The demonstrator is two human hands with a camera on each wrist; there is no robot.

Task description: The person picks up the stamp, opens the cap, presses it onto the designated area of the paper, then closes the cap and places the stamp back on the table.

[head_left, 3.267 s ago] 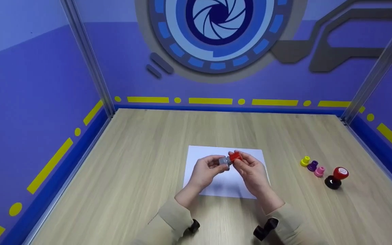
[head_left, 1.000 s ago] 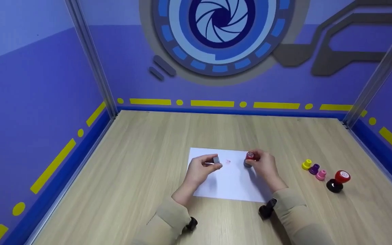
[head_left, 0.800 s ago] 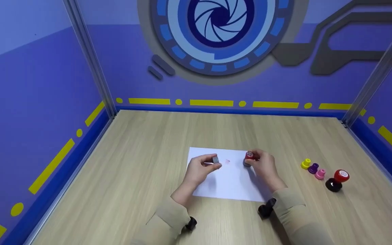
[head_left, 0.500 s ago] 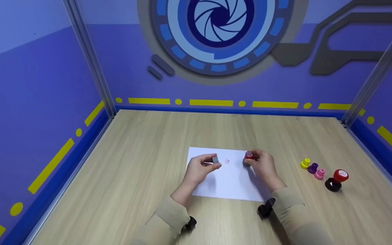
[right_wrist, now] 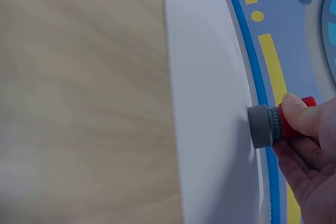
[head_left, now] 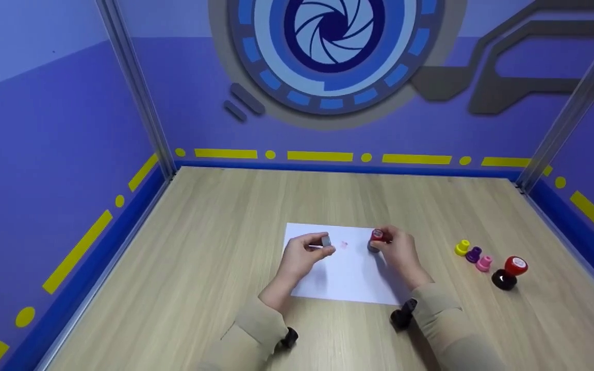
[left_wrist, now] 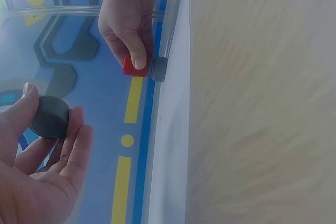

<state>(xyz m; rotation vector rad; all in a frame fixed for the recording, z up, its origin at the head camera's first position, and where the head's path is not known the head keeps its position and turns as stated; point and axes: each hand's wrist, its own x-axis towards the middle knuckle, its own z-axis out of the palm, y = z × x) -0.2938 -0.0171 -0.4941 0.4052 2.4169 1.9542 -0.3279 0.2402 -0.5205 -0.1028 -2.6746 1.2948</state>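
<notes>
My left hand (head_left: 299, 257) pinches a round grey cap (left_wrist: 51, 117) between thumb and fingers, raised over the left part of the white paper (head_left: 348, 286). My right hand (head_left: 401, 250) grips the red handle of a stamp (head_left: 377, 241). This stamp stands upright with its grey end (right_wrist: 259, 127) against the paper's right side, as the right wrist view shows. A small faint red mark (head_left: 344, 245) lies on the sheet between the two hands. The stamp's printing face is hidden.
Right of the paper stand small yellow (head_left: 462, 247), purple (head_left: 474, 254) and pink (head_left: 484, 263) stampers in a slanted row. Beside them is a larger stamp (head_left: 509, 273) with a red knob and black base. Walls border the wooden table (head_left: 199, 257) at the back and sides.
Over three seconds ago the hands were together on the capped stamp. Since then the cap came off, a red mark appeared, and the right hand moved right with the stamp. Lately both hands stay still.
</notes>
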